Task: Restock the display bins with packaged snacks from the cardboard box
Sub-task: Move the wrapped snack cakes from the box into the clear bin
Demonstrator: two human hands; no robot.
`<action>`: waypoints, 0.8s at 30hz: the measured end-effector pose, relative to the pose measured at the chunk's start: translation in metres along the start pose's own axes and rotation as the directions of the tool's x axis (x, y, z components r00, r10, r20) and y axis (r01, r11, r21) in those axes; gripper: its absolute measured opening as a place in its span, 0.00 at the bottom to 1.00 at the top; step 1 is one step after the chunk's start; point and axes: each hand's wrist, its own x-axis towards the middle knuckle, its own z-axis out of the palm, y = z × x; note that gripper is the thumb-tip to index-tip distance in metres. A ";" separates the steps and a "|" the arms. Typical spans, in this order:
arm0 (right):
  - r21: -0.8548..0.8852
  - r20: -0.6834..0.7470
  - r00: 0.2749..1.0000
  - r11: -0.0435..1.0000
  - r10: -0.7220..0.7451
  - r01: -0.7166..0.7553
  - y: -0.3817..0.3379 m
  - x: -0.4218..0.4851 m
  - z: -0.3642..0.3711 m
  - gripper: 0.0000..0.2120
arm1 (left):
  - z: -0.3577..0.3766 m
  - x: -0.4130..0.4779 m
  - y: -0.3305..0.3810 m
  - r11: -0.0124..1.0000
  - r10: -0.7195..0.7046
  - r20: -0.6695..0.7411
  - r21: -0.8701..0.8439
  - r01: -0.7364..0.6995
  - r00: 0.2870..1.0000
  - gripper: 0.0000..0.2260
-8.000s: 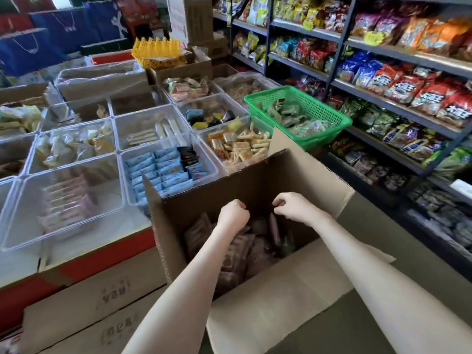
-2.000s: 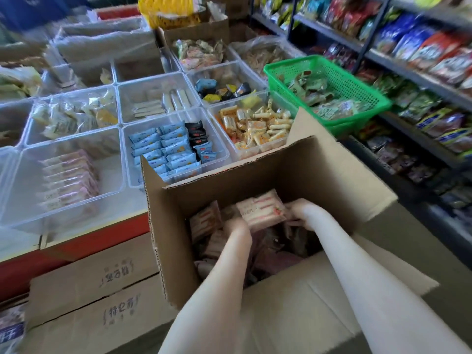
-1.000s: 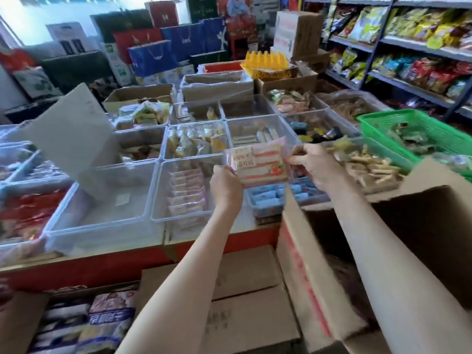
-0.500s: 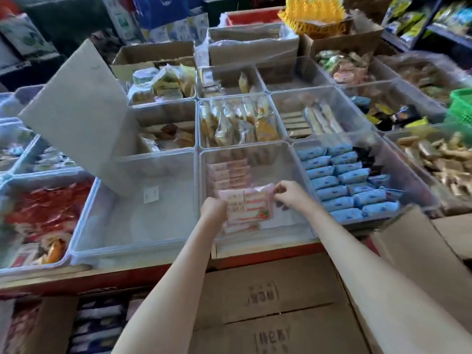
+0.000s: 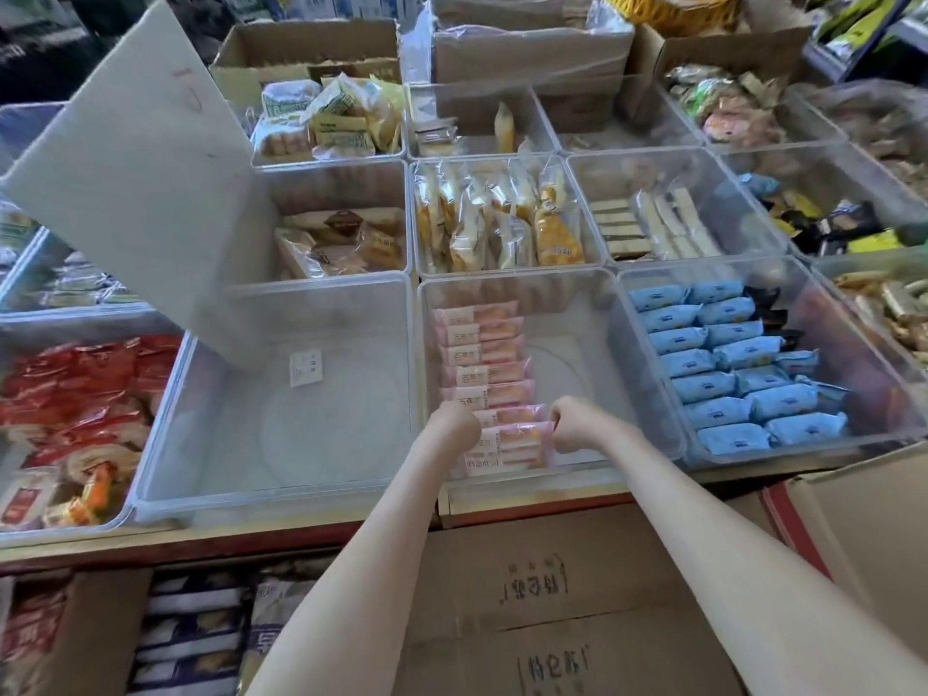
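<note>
A stack of pink snack packets lies low inside the clear display bin in the front row. My left hand grips its left end and my right hand grips its right end. Behind the stack, a row of the same pink packets runs along the bin's left side. The bin's right half shows bare floor. A corner of the cardboard box I took them from shows at the right edge.
An empty clear bin sits left of mine, a grey lid leaning over it. Blue packets fill the bin to the right, red packets the far left one. Closed cartons stand below the counter edge.
Both hands have lowered the pink stack from above the bin down into its front, against the existing row. Earlier they lifted it out of the cardboard box on the right.
</note>
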 end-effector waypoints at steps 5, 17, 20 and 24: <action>0.041 0.037 0.999 0.999 -0.018 0.017 -0.001 0.009 0.015 0.15 | 0.000 0.006 -0.004 0.986 0.117 -0.010 0.122 -0.115 0.993 0.14; 0.085 -0.121 0.992 0.995 -0.036 0.046 -0.005 -0.027 -0.007 0.21 | 0.007 -0.025 0.000 0.967 0.186 -0.164 0.204 -0.151 0.969 0.15; 0.111 -0.217 0.972 0.987 -0.087 0.113 -0.002 -0.052 -0.033 0.23 | 0.010 -0.041 0.017 0.935 0.295 -0.177 0.255 -0.246 0.939 0.14; 0.121 -0.350 0.927 0.975 -0.133 0.186 0.013 -0.100 -0.081 0.22 | 0.024 -0.075 0.061 0.894 0.429 -0.224 0.243 -0.376 0.875 0.19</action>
